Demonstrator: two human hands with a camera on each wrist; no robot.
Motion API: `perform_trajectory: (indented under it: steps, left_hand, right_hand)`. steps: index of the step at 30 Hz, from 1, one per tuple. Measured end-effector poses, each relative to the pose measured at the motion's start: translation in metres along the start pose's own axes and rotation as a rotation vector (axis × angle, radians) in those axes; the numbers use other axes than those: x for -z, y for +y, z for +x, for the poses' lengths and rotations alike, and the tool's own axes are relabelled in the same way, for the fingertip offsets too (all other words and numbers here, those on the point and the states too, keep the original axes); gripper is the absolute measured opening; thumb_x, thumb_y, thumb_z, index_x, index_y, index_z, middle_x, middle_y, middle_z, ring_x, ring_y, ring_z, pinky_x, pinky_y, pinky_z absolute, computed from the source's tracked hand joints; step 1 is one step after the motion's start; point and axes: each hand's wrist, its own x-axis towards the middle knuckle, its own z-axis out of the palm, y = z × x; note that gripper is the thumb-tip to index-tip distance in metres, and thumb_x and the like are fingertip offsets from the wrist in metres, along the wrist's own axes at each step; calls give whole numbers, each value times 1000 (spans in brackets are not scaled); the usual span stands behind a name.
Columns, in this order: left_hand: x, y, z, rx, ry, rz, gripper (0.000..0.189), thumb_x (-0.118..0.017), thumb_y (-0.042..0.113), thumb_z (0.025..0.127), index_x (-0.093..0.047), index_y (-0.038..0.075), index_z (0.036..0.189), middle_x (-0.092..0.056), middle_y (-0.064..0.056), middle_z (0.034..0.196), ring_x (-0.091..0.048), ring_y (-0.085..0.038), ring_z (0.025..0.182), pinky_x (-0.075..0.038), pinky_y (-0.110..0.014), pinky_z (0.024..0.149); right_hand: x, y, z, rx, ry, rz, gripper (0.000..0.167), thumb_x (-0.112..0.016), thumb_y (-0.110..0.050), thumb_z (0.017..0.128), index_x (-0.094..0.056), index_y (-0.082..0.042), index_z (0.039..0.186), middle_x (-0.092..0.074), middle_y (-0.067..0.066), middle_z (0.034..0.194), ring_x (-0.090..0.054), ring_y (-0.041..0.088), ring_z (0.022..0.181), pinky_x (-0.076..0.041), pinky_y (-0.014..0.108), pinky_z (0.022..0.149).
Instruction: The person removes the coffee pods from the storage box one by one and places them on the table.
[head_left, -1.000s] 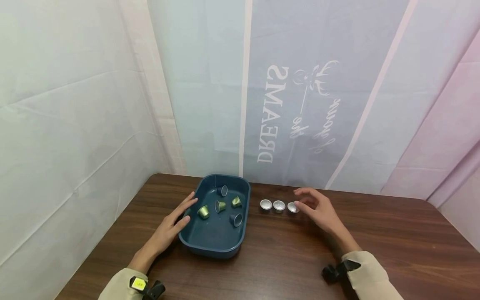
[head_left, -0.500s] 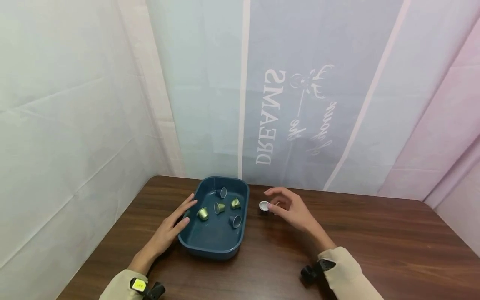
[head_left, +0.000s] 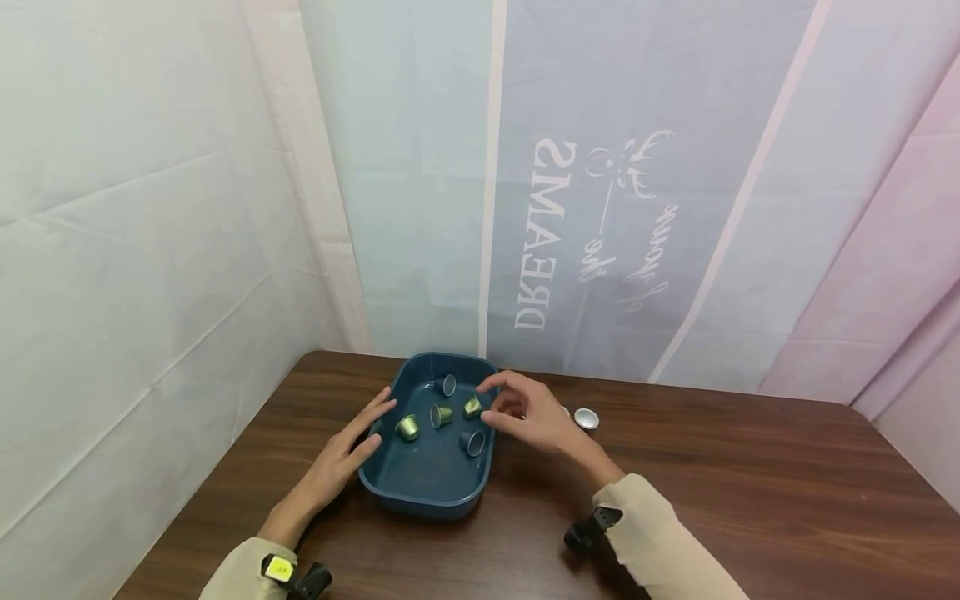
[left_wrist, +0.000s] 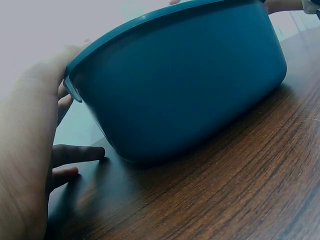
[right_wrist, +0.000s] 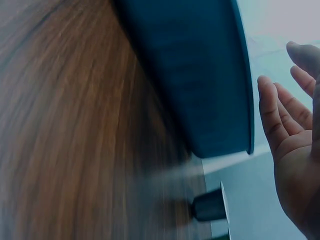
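A dark blue tray (head_left: pixel 420 493) sits on the brown table (head_left: pixel 712 483) and holds several small capsules, some green (head_left: pixel 407 427) and some dark blue (head_left: pixel 472 442). My left hand (head_left: pixel 378 421) lies with straight fingers against the tray's left wall, which also shows in the left wrist view as the tray (left_wrist: pixel 190 90) beside the hand (left_wrist: pixel 30 150). My right hand (head_left: pixel 487 402) hovers over the tray's right rim near a green capsule (head_left: pixel 472 406), fingers loose and holding nothing. The right wrist view shows that hand (right_wrist: pixel 290 135) with spread fingers beside the tray wall (right_wrist: pixel 200 75).
A silver-topped capsule (head_left: pixel 587 418) stands on the table right of the tray, and another is partly hidden behind my right hand. One capsule (right_wrist: pixel 207 205) shows in the right wrist view. A curtain wall closes off the back and left.
My right hand has moved left from the row of capsules on the table to above the tray's right rim. The left hand has stayed at the tray.
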Motion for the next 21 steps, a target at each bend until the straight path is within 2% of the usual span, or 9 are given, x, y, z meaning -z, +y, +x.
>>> perform_trajectory:
  steps: [6, 10, 13, 17, 21]
  left_hand:
    - [0, 3, 1, 1, -1, -16, 51, -45, 4, 99, -36, 12, 148, -19, -3, 158, -20, -29, 142, -23, -66, 101]
    - [0, 4, 0, 5, 0, -21, 51, -45, 3, 99, -36, 12, 148, -19, -3, 158, -20, -30, 142, -23, -67, 100]
    - [0, 4, 0, 9, 0, -28, 50, -45, 4, 99, -36, 12, 148, -19, -3, 158, -20, -30, 142, -22, -67, 100]
    - [0, 4, 1, 9, -6, -35, 50, -44, 5, 100, -36, 11, 148, -19, -3, 158, -20, -31, 142, -23, -67, 100]
    - [0, 4, 1, 8, -12, -42, 50, -45, 5, 99, -35, 11, 148, -18, -3, 158, -20, -33, 141, -24, -67, 100]
  right_hand:
    - [-14, -7, 14, 23, -55, -5, 32, -69, -23, 90, -58, -20, 120, -67, 2, 87, -65, 16, 75, -54, 33, 67]
    - [-23, -12, 23, 39, -84, -6, 33, -69, -23, 90, -58, -19, 121, -65, -1, 100, -66, 16, 76, -54, 32, 66]
    - [-29, -14, 29, 42, -104, -16, 34, -68, -24, 90, -57, -19, 122, -65, -1, 101, -66, 17, 75, -54, 32, 64]
    - [-35, -15, 35, 37, -123, -29, 36, -69, -26, 90, -58, -18, 123, -66, -1, 92, -66, 14, 74, -54, 30, 66]
    - [-41, -14, 40, 76, -142, -25, 37, -69, -23, 89, -58, -13, 123, -64, -3, 104, -65, 10, 78, -54, 29, 69]
